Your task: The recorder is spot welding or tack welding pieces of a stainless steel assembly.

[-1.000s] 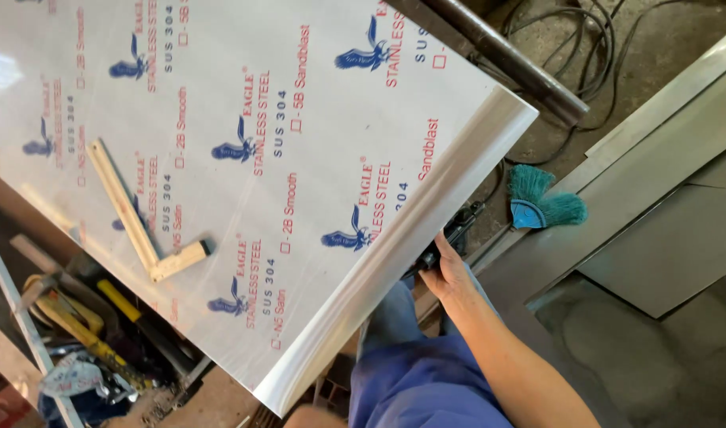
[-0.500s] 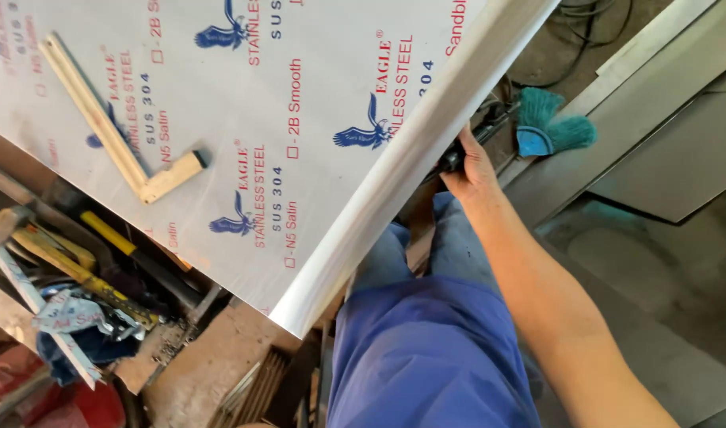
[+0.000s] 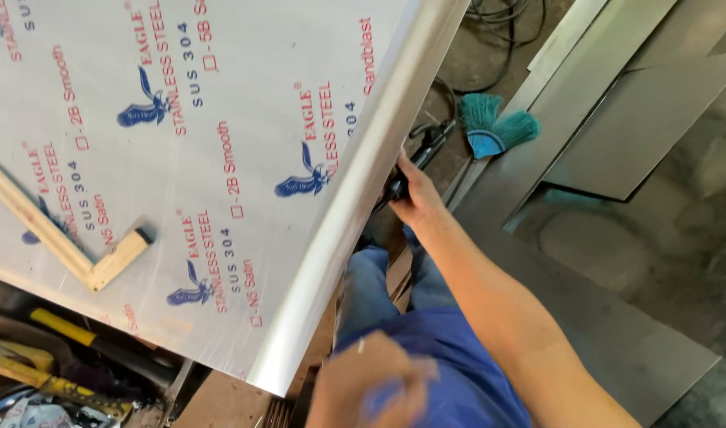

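Head view: at the far left, below the sheet's lower edge, a heap of tools (image 3: 54, 372) lies in shadow, one with a yellow handle; whether they sit in a box I cannot tell. A wooden square (image 3: 70, 242) lies flat on the steel sheet (image 3: 220, 158), its long arm running up-left and its short arm pointing up-right. The sheet wears a white printed film and fills the upper left; its folded bright edge runs as a long diagonal from bottom centre up to the top right. Low in the middle, the left hand (image 3: 371, 388) is blurred over blue trousers (image 3: 450, 372), so I cannot tell whether its fingers are spread or shut. Right of the folded edge, the right hand (image 3: 414, 198) reaches just under the sheet's rim, fingers wrapped around a dark tool (image 3: 422, 154) whose long axis points up-right, towards a teal brush (image 3: 494, 127) lying near it on the floor. Further right, grey metal plates (image 3: 640, 119) lie flat on the floor, overlapping.
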